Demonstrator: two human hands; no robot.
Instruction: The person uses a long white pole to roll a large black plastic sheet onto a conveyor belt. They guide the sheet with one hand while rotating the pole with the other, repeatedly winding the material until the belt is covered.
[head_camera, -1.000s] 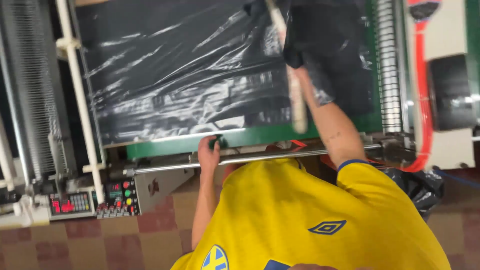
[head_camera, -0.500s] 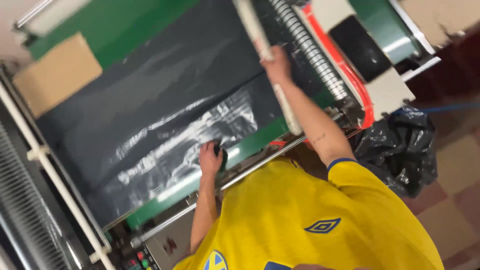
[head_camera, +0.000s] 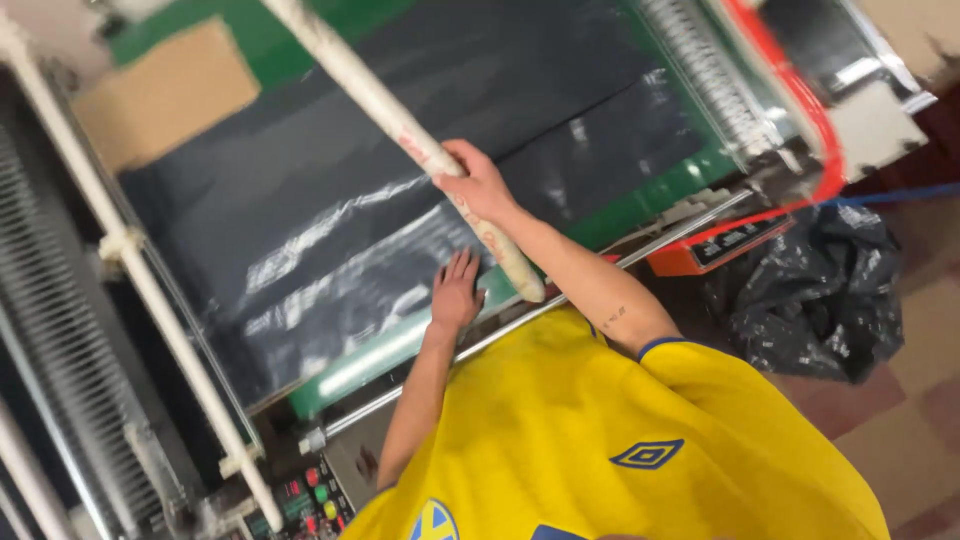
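Two hands at work, right hand (head_camera: 480, 188) clamped on pale tube (head_camera: 400, 130), left hand (head_camera: 456, 292) flat, fingers spread, on black plastic sheet (head_camera: 330, 230)

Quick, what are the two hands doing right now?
Left hand: open, fingers spread flat on the black plastic sheet.
Right hand: closed around the long pale tube.

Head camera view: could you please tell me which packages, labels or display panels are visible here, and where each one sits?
Cardboard piece: upper left on the green bed, flat, tan.
Control panel: bottom left, dark, red, green and yellow buttons.
Label plate: right, on an orange housing, dark strip.
Black plastic bag: floor, right, crumpled.
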